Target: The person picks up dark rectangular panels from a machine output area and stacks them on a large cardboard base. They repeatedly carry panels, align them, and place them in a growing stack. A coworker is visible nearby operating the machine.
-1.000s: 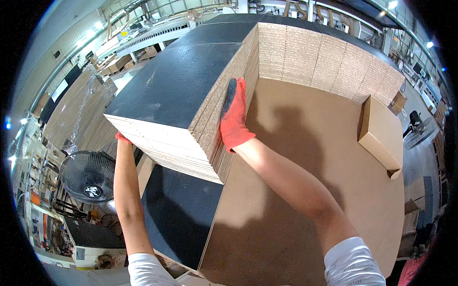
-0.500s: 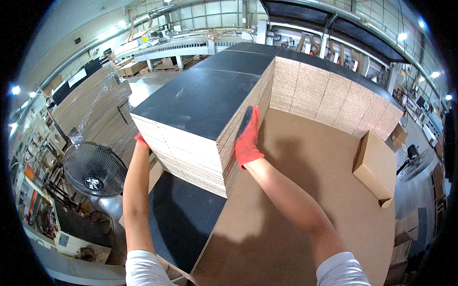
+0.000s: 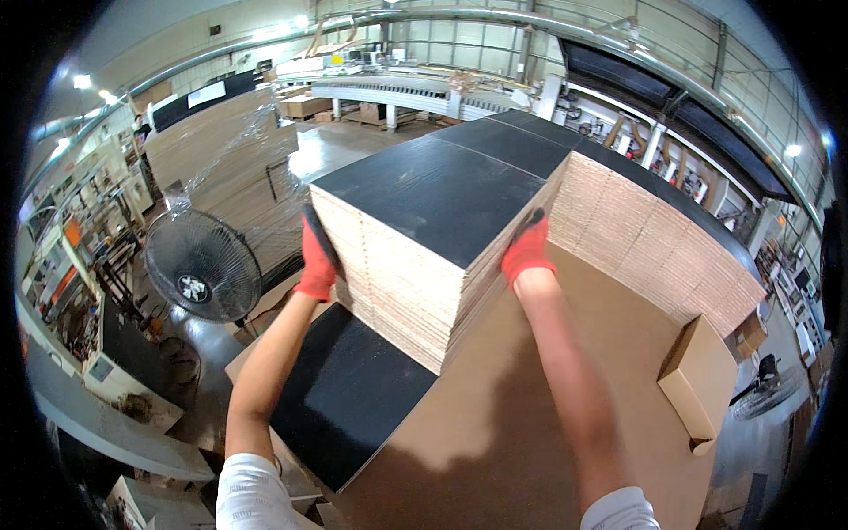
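Note:
A tall stack of black-topped boards (image 3: 402, 287) with pale particleboard edges stands between my two hands. My left hand (image 3: 316, 256), in a red glove with dark fingers, lies against the stack's left side with its fingers stretched upward. Opposite it, my right hand (image 3: 527, 249), gloved alike, rests flat on the stack's right side, near the top edge. Neither hand wraps round a board. In front of the stack, a black panel surface (image 3: 353, 397) shows lower down. Further stacks (image 3: 618, 212) adjoin at the back and curve off to the right.
A brown sheet surface (image 3: 495, 397) spreads right of the stack, with a folded cardboard piece (image 3: 702, 375) at its right edge. One black fan (image 3: 203, 274) stands at left, another fan (image 3: 767, 393) at far right. Plastic-wrapped boards (image 3: 225, 172) stand behind the left fan.
My left hand, mostly hidden behind the stack before, now shows on its left side. My right hand is still on the right side. The whole view has shifted, placing the stack further right.

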`<state>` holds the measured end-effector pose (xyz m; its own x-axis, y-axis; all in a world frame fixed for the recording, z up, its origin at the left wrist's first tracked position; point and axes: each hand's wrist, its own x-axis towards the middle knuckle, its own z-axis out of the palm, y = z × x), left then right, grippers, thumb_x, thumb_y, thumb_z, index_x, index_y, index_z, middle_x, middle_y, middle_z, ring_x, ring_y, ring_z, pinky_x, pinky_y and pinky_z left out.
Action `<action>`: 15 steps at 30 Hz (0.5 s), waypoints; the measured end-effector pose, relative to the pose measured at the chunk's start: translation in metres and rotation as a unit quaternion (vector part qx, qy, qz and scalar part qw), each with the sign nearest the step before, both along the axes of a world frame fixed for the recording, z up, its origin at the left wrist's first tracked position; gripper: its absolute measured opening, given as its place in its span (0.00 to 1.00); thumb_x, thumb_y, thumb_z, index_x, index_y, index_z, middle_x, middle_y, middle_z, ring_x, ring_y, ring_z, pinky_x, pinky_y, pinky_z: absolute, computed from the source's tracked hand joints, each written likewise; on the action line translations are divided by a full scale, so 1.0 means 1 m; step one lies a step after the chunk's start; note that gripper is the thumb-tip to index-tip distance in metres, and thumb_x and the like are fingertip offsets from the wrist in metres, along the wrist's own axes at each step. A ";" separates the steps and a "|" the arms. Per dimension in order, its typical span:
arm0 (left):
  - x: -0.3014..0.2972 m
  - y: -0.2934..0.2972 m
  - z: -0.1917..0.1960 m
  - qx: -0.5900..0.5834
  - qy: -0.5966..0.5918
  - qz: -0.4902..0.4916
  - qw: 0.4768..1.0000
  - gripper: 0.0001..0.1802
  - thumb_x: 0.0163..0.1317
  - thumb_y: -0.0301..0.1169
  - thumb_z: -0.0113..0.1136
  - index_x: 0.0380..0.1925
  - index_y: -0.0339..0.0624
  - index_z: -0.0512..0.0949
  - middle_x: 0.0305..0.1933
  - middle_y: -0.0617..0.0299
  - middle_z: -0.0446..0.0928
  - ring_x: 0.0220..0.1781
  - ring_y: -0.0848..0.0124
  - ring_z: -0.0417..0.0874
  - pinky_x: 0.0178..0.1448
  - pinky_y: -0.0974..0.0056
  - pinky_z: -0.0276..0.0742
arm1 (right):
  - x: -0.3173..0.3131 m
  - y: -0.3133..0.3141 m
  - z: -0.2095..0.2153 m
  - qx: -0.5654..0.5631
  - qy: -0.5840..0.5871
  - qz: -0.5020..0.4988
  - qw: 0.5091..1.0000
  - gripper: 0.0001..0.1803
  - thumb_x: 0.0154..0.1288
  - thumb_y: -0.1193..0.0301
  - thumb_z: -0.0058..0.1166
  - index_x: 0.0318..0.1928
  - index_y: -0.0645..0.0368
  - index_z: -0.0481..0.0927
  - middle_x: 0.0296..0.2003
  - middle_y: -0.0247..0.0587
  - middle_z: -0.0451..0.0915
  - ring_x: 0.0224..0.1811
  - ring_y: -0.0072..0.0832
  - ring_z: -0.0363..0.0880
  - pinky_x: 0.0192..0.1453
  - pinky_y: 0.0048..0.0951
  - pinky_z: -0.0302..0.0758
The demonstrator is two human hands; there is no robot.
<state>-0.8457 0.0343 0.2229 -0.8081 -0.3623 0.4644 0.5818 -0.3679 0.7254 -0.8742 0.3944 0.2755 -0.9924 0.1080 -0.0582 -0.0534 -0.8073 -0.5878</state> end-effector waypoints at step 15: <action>0.016 -0.009 0.032 0.085 0.056 0.208 0.973 0.23 0.77 0.48 0.41 0.59 0.43 0.72 0.58 0.58 0.76 0.57 0.66 0.73 0.66 0.60 0.63 | 0.107 0.074 -0.082 0.249 -0.145 -0.070 0.955 0.22 0.69 0.42 0.48 0.54 0.38 0.72 0.52 0.22 0.73 0.58 0.28 0.68 0.60 0.43 0.61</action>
